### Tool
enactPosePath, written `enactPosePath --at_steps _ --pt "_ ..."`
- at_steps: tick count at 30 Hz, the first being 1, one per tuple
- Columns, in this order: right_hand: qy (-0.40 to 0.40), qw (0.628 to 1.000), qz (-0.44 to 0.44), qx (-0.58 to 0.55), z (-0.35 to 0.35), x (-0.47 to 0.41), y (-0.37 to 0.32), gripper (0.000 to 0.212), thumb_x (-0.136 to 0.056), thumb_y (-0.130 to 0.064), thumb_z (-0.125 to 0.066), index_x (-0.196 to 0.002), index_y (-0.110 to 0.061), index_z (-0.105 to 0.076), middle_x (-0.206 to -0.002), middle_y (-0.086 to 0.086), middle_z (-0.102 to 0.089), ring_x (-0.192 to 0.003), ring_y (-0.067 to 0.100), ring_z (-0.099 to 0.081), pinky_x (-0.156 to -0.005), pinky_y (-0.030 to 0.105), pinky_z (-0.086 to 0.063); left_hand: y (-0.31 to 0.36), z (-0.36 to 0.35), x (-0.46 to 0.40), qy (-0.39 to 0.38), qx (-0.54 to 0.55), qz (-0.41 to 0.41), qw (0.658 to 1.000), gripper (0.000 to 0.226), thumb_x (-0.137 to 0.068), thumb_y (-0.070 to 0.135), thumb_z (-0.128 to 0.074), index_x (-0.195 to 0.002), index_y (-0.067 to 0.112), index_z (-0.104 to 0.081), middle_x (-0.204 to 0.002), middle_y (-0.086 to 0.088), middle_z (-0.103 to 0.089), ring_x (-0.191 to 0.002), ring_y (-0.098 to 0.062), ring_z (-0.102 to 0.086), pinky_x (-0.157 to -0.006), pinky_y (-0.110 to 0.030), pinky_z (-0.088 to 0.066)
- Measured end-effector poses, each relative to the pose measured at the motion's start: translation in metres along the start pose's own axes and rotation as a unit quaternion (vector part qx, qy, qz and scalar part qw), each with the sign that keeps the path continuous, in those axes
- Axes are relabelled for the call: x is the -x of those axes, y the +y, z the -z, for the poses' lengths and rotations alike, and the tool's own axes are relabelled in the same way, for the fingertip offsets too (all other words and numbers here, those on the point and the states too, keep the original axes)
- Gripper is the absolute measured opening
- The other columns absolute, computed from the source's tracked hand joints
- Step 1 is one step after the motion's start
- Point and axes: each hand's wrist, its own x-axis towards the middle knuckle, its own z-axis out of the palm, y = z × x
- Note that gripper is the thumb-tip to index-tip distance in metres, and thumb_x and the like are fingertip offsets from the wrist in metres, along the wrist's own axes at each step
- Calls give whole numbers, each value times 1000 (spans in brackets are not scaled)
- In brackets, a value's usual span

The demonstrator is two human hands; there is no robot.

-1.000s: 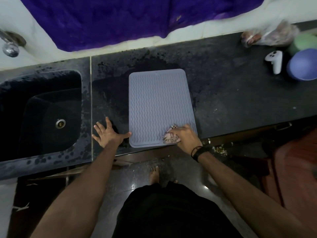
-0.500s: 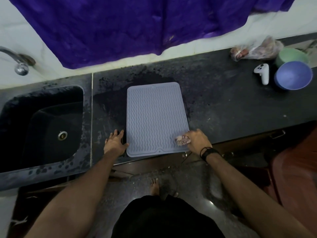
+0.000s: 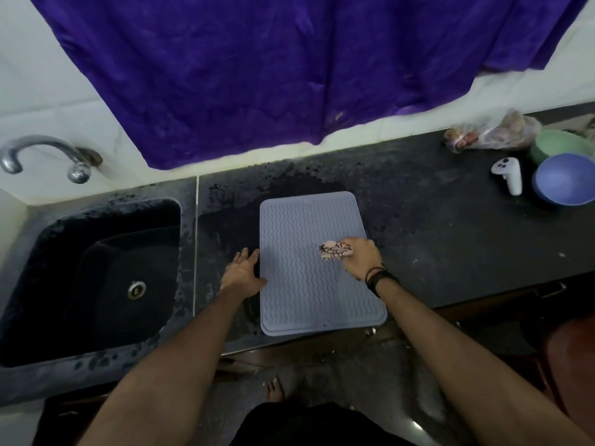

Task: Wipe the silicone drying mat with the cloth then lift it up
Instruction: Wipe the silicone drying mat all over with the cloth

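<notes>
Now two hands [image 3: 243, 271] [image 3: 360, 256], one cloth [image 3: 333, 251], one mat [image 3: 299, 284].

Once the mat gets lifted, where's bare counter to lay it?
Bare dark counter lies between the mat and the white controller. The far right is crowded: blue bowl, green bowl, plastic bag. Left is a narrow wet strip beside the sink.

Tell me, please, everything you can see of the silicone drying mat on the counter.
The silicone drying mat is a pale grey-blue rectangle with rounded corners, a raised rim and wavy ridges. It lies flat on the dark, wet-looking counter right of the sink, its near edge at the counter's front. The right hand presses a patterned cloth onto it; the left hand rests against its left edge.
</notes>
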Motion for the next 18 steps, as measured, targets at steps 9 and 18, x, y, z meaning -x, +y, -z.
enactPosePath --at_steps 9,18 --pt "50 998 -36 -6 -30 -47 -67 22 -84 -5 -58 -102 -8 -70 -95 13 -72 -80 28 -69 -65 29 -55 -55 47 -38 42 18 -3 999 86 -96 43 -65 -163 24 -14 -170 -6 -8 -156 -25 -10 -126 -40 -17" --pt "17 999 -25 -12 -73 -115 -187 25 -84 -35 -69 -92 -11 -68 -87 8 -72 -83 24 -67 -72 35 -56 -134 95 -68 75 38 2 996 78 -97 51 -59 -161 25 -23 -169 -3 -18 -154 -23 -21 -122 -34 -27"
